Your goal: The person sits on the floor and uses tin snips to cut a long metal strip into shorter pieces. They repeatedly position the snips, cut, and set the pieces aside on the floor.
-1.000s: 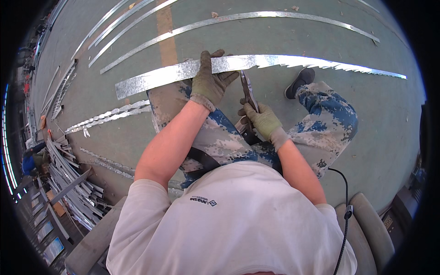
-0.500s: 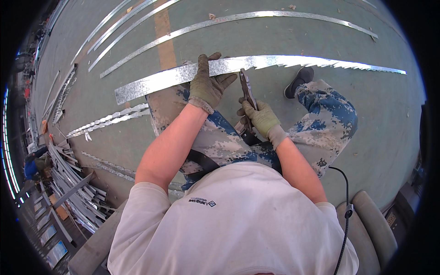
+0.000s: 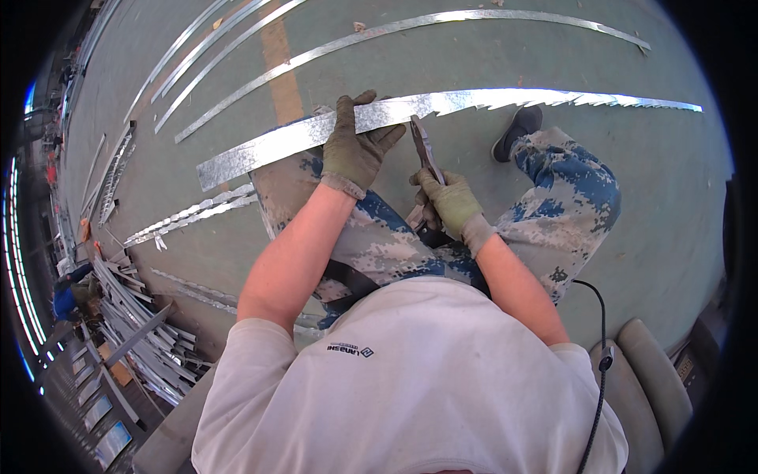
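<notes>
Currently, strip (image 3: 450, 101): I have it stretched crosswise ahead of the body, plain at its left end, toothed along the near edge toward the right; it passes by the left knee (image 3: 288, 170) and just beyond the right shoe (image 3: 519, 133).
Left hand (image 3: 353, 154): gloved, grasping the strip left of its teeth, with fingertips showing past the far edge.
Right hand (image 3: 452, 204): gloved, clenched round the tool (image 3: 427, 150).
Tool: aimed at the near edge, where the teeth begin; I cannot tell whether its tip touches metal, nor how its jaws stand.
Floor (image 3: 663, 221): long strip (image 3: 474, 15) farther out; wavy strips (image 3: 201, 211) beside the left leg.
Pile (image 3: 150, 332): metal pieces heaped at left, a person (image 3: 65, 302) in blue near them.
Cable (image 3: 603, 379): black, hanging right of the shirt (image 3: 410, 371).
</notes>
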`<action>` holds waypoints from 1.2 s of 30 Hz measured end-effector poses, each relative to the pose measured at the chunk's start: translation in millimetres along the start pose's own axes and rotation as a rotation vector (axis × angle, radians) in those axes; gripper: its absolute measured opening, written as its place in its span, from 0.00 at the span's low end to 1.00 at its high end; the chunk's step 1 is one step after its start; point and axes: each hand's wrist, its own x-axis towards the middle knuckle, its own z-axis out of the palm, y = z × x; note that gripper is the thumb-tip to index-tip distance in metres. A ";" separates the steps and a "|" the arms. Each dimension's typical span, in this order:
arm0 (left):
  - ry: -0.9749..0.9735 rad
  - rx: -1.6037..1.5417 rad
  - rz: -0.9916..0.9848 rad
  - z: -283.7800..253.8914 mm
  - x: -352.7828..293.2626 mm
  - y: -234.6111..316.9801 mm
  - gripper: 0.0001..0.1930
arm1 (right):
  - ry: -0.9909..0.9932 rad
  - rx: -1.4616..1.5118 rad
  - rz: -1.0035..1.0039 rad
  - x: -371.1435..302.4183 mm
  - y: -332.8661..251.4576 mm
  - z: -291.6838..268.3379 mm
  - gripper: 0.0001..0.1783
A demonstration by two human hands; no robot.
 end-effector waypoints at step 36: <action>-0.019 -0.069 0.007 -0.9 1.9 -3.5 0.28 | 0.180 -0.525 -0.172 -5.2 16.8 -12.4 0.27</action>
